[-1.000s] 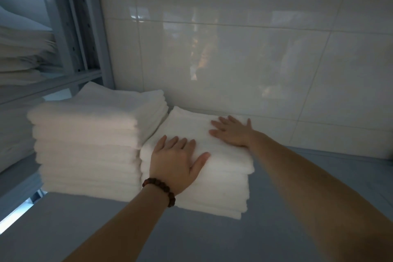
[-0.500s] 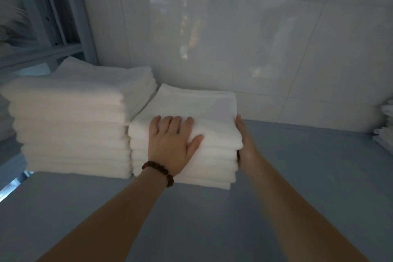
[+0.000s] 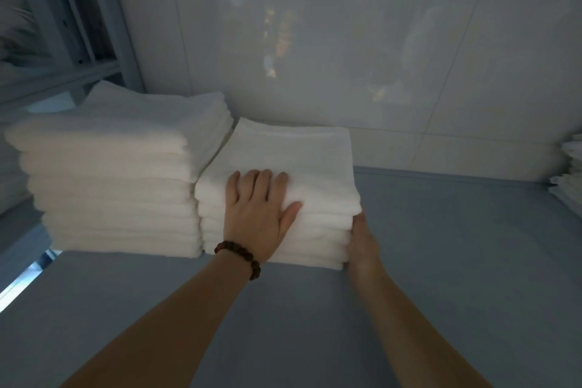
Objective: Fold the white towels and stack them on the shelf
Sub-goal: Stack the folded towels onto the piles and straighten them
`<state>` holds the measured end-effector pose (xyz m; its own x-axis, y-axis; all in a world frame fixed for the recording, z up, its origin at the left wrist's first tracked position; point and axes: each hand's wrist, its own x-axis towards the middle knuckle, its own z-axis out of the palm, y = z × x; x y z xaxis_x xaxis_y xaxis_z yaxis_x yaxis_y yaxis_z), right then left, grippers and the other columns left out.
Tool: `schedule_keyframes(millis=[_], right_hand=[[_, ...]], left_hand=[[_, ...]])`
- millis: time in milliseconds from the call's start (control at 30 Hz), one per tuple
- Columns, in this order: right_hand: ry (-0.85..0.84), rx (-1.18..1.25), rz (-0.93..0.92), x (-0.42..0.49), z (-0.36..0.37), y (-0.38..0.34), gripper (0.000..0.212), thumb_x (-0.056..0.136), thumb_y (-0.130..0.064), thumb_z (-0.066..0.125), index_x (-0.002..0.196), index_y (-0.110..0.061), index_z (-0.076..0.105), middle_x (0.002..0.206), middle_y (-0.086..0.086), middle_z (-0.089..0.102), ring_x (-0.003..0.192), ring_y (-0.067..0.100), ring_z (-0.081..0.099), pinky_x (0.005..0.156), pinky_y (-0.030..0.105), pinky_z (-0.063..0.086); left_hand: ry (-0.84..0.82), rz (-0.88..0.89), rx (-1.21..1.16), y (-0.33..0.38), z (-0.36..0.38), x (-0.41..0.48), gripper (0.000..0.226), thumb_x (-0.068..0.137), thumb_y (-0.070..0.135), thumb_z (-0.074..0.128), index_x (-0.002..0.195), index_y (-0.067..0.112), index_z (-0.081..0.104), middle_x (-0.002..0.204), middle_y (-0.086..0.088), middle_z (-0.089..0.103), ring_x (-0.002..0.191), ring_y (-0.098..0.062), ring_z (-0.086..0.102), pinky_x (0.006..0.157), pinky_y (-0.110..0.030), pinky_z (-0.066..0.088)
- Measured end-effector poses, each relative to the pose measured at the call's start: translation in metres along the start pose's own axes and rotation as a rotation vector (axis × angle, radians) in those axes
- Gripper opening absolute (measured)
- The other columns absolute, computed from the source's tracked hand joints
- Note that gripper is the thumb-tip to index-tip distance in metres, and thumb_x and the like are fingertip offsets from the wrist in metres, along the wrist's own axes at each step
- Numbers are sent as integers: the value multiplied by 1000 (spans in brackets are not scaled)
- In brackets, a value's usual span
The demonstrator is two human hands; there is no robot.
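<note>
Two stacks of folded white towels stand side by side on the grey shelf (image 3: 441,261). The lower right stack (image 3: 293,154) has my left hand (image 3: 258,211), with a beaded bracelet at the wrist, lying flat on its top front edge, fingers spread. My right hand (image 3: 362,239) presses flat against that stack's right front corner, fingers extended along the side; nothing is gripped. The taller left stack (image 3: 110,173) touches the right stack's side.
A tiled white wall (image 3: 346,57) closes the back of the shelf. Metal shelf uprights (image 3: 91,25) rise at the left with more towels behind them. Another pile of white linen (image 3: 570,179) shows at the right edge.
My right hand came off the top of the right stack and slid down to its right side, then toward the front corner. My left hand stayed flat on top.
</note>
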<state>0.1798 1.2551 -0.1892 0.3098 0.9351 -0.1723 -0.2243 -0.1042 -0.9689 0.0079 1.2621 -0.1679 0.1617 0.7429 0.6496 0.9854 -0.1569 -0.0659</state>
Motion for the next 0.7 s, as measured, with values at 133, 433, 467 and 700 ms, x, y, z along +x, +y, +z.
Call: schedule_keyframes(millis=[133,433,467,700], right_hand=[[223,-879,-1270,-14,4,-18,52,101,-33,29,147,-11,21,155,12,22,145,23,16,119,46,2],[42,-1572,-1927,28,11,13,64,97,-43,39,146,-5,25,156,11,21,145,24,19,115,58,7],[21,-1575,-1946,29,10,16,66,96,-45,38,146,-4,25,156,12,19,145,24,17,115,58,6],[-84,-1684,-1971,31,7,33,66,97,-43,34,147,-3,20,157,13,14,146,25,13,115,59,2]], left_hand=[[112,20,33,-12,11,-15,59,95,52,31,140,14,37,138,-15,46,132,-35,35,113,-57,13],[320,61,111,-41,40,-22,63,95,51,36,144,11,32,134,-18,50,130,-33,37,114,-53,14],[339,58,102,-41,41,-21,62,94,50,37,143,11,33,132,-18,51,128,-33,38,114,-53,15],[322,64,87,-43,41,-23,59,93,48,39,140,12,38,119,-15,56,118,-31,45,113,-52,20]])
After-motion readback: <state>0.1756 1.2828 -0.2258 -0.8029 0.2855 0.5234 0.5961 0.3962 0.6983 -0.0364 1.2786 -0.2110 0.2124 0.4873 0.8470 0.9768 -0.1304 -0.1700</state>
